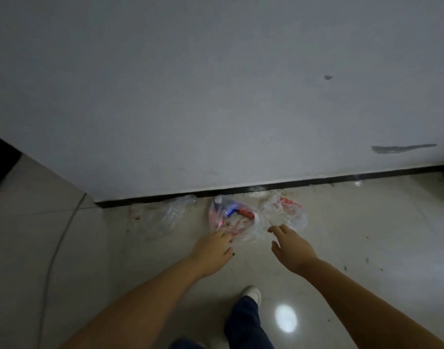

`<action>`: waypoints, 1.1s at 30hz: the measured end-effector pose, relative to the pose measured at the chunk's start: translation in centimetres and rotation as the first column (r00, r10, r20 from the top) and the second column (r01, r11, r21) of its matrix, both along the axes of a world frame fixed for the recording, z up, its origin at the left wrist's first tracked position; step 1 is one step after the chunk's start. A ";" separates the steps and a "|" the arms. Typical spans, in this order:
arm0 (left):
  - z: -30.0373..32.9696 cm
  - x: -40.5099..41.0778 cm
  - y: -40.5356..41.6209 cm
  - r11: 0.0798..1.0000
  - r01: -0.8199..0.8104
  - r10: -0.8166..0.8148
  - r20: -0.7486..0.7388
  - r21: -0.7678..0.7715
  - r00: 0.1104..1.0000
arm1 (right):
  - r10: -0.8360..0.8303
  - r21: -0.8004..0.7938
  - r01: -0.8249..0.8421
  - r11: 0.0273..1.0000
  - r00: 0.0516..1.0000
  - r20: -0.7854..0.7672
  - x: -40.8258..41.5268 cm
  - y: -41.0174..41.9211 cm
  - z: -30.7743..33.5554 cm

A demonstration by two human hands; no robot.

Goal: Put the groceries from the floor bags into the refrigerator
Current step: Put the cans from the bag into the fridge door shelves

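Observation:
Three clear plastic bags lie on the pale tiled floor against the wall. The middle bag has red print and holds a white-capped bottle, a blue item and a red packet. The left bag looks flat and its contents cannot be made out. The right bag has red print too. My left hand reaches down with its fingertips at the near edge of the middle bag. My right hand hovers with fingers spread between the middle and right bags, holding nothing.
A white wall with a black skirting strip runs right behind the bags. A thin cable curves over the floor at the left. My foot in a white shoe stands below the hands. The room is dim.

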State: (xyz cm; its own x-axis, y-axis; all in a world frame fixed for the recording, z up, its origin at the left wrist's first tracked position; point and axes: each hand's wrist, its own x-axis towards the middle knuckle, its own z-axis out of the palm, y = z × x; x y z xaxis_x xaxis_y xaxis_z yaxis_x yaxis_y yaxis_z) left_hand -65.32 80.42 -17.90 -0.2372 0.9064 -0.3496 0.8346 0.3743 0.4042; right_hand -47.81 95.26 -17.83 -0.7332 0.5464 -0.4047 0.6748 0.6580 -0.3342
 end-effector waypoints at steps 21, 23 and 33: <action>-51.7 -19.2 16.8 0.893 0.450 -0.379 -0.524 0.009 0.763 | 0.353 0.454 -0.269 0.850 0.929 -0.109 -19.4 14.0 -52.8; -53.8 -22.3 17.2 0.872 0.470 -0.444 -0.628 -0.138 0.639 | 0.456 0.461 -0.459 0.759 0.881 0.126 -20.8 16.4 -54.9; -54.7 -23.9 21.1 0.942 0.252 -0.336 -0.640 -0.223 0.691 | 0.248 0.279 -0.322 0.905 0.931 0.268 -24.7 18.8 -56.9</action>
State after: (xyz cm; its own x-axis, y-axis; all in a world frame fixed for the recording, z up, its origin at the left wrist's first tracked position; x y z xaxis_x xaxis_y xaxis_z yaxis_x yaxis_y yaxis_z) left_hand -89.18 101.56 -72.59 -0.1729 0.9357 -0.3076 0.9446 0.0691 -0.3208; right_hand -72.56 114.01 -74.70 -0.7882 0.4522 -0.4174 0.4744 0.8785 0.0560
